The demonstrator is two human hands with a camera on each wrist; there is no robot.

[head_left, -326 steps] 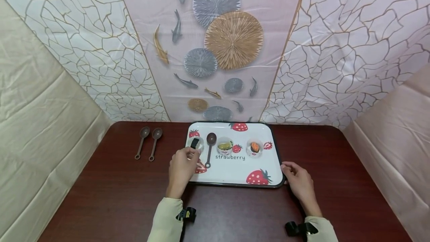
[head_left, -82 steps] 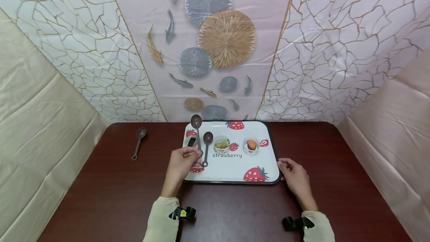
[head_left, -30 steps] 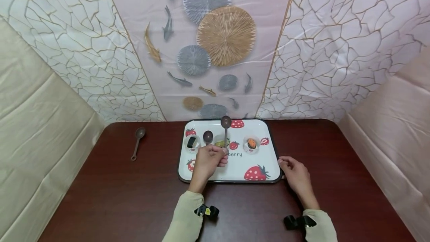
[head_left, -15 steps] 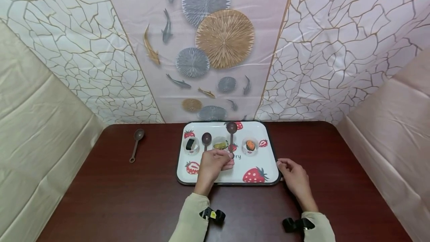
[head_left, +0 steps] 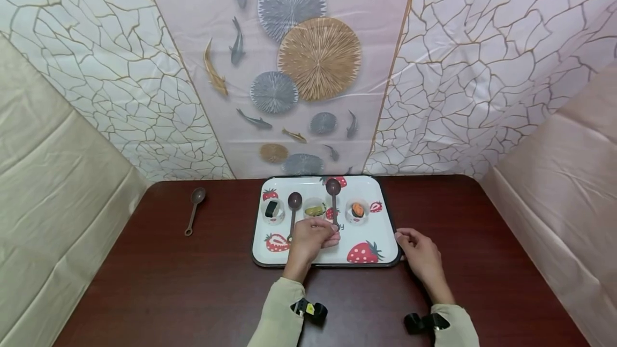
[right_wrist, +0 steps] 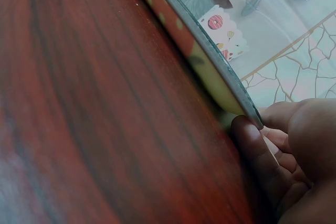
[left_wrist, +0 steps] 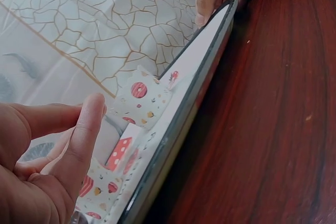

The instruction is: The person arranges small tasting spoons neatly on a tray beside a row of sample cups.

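Note:
My left hand (head_left: 310, 240) pinches the handle end of a dark brown spoon (head_left: 333, 197) between thumb and fingertips. This spoon points away from me on the strawberry-print tray (head_left: 308, 259), between the middle cup (head_left: 314, 209) with a green piece and the right cup (head_left: 357, 212) with an orange-topped piece. Another brown spoon (head_left: 294, 209) lies between the middle cup and the left cup (head_left: 273, 212), which holds a black-and-white piece. At the tray's right edge my right hand (head_left: 423, 256) grips the rim, thumb (right_wrist: 248, 135) low against its side.
A third spoon (head_left: 195, 210) lies on the dark red-brown table (head_left: 193, 293), left of the tray. Behind the table hangs a patterned cloth (head_left: 318, 58). Pale fabric (head_left: 58, 191) closes off the left side, and similar fabric (head_left: 569, 191) the right.
One of two spoons on the left table was picked up by my left hand, carried right across the tray and lowered right of the middle cup. My right hand stays at the rim.

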